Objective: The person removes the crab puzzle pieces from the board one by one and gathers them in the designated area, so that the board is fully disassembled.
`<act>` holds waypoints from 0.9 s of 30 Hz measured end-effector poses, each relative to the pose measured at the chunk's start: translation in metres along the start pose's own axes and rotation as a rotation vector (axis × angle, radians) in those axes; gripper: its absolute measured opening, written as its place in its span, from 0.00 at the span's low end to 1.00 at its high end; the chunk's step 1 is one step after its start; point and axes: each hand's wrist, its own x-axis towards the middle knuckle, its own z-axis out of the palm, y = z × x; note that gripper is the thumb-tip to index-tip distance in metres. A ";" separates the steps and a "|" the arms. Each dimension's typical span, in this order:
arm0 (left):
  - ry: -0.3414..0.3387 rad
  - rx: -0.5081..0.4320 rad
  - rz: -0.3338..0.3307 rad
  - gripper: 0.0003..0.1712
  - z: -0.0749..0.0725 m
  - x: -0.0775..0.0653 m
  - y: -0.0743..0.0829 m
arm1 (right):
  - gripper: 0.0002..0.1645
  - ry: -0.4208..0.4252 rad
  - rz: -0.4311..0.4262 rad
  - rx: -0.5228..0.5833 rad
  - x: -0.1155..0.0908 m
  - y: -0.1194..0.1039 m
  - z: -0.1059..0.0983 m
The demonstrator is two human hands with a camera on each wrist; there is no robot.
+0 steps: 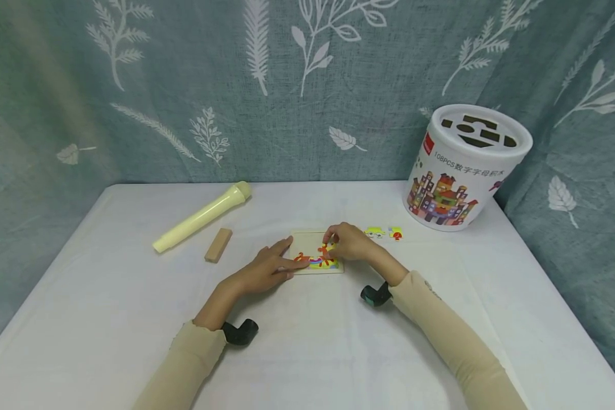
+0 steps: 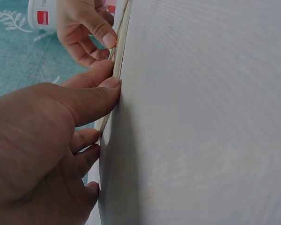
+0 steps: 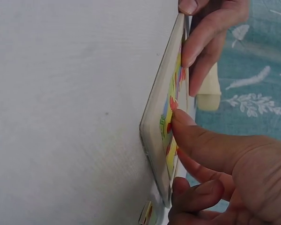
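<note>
Left: pale yellow toy microphone (image 1: 202,217) on a white tablecloth (image 1: 307,347), long axis slanting; handle end points near-left, rounded head far-right. Just right of it, a plain wooden block (image 1: 218,245), its long axis on a similar but steeper slant.

Next, left hand (image 1: 263,270), beige sleeve (image 1: 181,361), black wrist camera (image 1: 241,332). Fingers spread; index reaches the far part of the board's left edge, thumb extends over the near part onto the picture.

Centre: wooden puzzle board (image 1: 307,245) lying on the cloth between the hands, rectangular, long axis running left-right, near edge roughly square to the person. Colourful puzzle pieces (image 1: 315,262) fill its near strip; bare wood shows beyond, at far-left.

Right hand (image 1: 352,242) comes in over the board's right side, thumb and index pinching an orange-and-yellow puzzle piece (image 1: 324,250), other fingers curled in. Fingers hide much of that piece; cannot tell its long axis, nor whether it is fully seated. Black wrist camera (image 1: 375,295) below the wrist.

Right of that hand, two loose pieces on the cloth: a yellow car-like piece (image 1: 374,232), long axis left-right, and a smaller yellow-and-red piece (image 1: 395,233) beside it, apart. Far right: white block bucket (image 1: 456,171), upright, slotted lid on, marked "108PCS".
</note>
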 end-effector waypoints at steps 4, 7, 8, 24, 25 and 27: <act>0.003 -0.002 -0.002 0.22 0.000 0.000 0.000 | 0.14 0.020 -0.014 0.002 -0.001 0.000 0.001; 0.006 -0.008 -0.001 0.22 0.000 0.000 -0.001 | 0.14 0.030 -0.031 0.011 -0.002 0.000 0.001; 0.007 -0.009 0.000 0.22 0.000 0.000 -0.001 | 0.14 0.032 -0.045 0.011 -0.003 0.001 0.001; -0.006 0.004 -0.010 0.22 0.003 0.001 0.000 | 0.12 -0.041 -0.115 0.346 -0.004 0.025 -0.009; -0.004 0.007 -0.008 0.22 0.003 0.001 -0.001 | 0.11 -0.034 -0.119 0.346 -0.005 0.025 -0.010; -0.004 0.010 -0.009 0.22 0.004 0.001 -0.002 | 0.10 -0.018 -0.124 0.347 -0.005 0.026 -0.010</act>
